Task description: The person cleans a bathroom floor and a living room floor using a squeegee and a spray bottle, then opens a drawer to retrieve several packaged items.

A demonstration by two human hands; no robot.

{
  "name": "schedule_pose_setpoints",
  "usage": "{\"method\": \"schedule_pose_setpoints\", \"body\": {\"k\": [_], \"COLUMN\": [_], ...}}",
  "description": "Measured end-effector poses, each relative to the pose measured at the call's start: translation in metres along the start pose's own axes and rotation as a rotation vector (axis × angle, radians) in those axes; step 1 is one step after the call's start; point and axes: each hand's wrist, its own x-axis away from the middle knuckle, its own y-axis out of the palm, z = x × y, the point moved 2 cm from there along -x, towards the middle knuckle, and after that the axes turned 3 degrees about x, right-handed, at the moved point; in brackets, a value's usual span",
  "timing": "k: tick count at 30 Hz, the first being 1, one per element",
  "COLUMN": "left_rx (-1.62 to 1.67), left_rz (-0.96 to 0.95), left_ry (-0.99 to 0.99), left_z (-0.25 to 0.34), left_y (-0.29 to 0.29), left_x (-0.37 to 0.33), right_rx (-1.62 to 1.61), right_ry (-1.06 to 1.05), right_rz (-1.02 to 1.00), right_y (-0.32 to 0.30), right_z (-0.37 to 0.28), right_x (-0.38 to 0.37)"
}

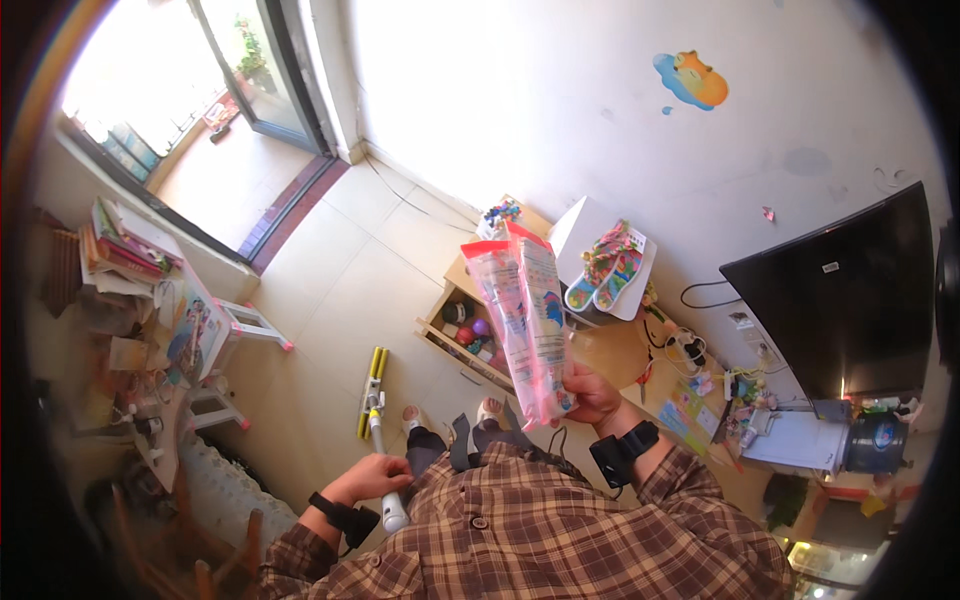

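Note:
My right hand is closed around the lower end of two long, clear plastic packets with pink-red edges and printed fronts. They stand up side by side in front of me, over an open drawer. At my lower left, my left hand is closed round the pole of a mop, just above its pale rounded end. The mop's head, with two yellow strips, rests on the tiled floor by my feet. My left fingers are partly hidden.
A pulled-out wooden drawer holds small colourful things. Beyond the packets, colourful slippers lie on a white surface. On the right, a dark monitor stands over a cluttered desk. Leftward are a small table with books and a glass door.

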Motion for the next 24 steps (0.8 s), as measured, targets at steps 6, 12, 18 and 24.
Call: {"method": "schedule_pose_setpoints", "body": {"k": [6, 12, 18, 24], "left_rx": [0.049, 0.207, 0.680, 1.165], "left_rz": [0.076, -0.048, 0.068, 0.031], "left_ry": [0.183, 0.269, 0.750, 0.489], "left_z": [0.034, 0.014, 0.002, -0.026], "left_y": [-0.017, -0.032, -0.042, -0.041], "left_x": [0.009, 0.009, 0.010, 0.045], "right_rx": [0.518, 1.671, 2.472, 2.541], "right_ry": [0.086, -0.258, -0.540, -0.818], "right_rz": [0.153, 0.129, -0.091, -0.272], "right_y": [0.031, 0.090, 0.131, 0.163], "right_z": [0.002, 0.024, 0.094, 0.131], "right_x": [-0.021, -0.063, -0.095, -0.112]}}
